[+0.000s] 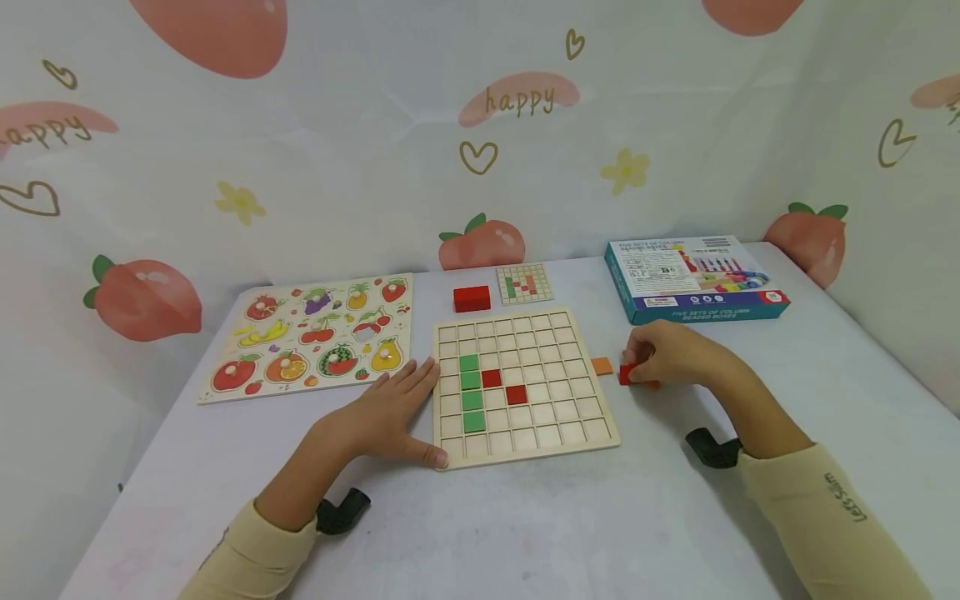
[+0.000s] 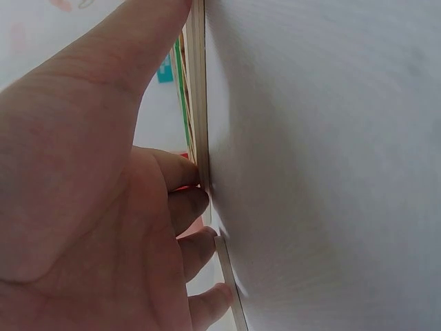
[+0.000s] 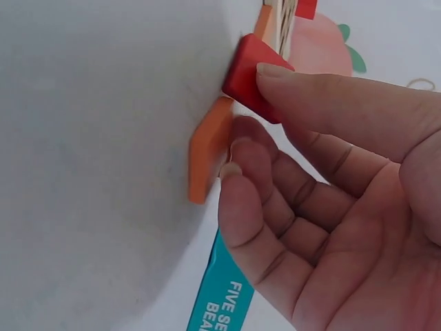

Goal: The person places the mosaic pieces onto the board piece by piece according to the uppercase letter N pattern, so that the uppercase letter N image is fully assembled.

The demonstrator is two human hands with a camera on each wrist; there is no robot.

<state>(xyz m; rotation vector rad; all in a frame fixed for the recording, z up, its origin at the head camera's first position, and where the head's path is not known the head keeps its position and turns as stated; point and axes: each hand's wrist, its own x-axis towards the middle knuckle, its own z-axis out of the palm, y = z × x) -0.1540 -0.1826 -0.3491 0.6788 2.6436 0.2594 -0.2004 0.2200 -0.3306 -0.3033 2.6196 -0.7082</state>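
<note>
A wooden grid board (image 1: 555,433) lies in the middle of the table, with several green tiles (image 1: 472,400) in one column and two red tiles (image 1: 517,395) beside them. My left hand (image 1: 390,417) rests spread at the board's left edge, its thumb at the near corner. To the right of the board, my right hand (image 1: 671,354) pinches a red square tile (image 3: 251,76) between thumb and fingers. Just under those fingers an orange tile (image 3: 210,152) lies on the table. Another orange tile (image 1: 602,366) sits against the board's right edge.
Behind the board are a red block (image 1: 472,299) and a small pattern card (image 1: 524,284) showing a coloured grid. A fruit puzzle board (image 1: 300,333) lies at the back left. A flat box (image 1: 693,279) stands at the back right, near the patterned backdrop (image 1: 360,167).
</note>
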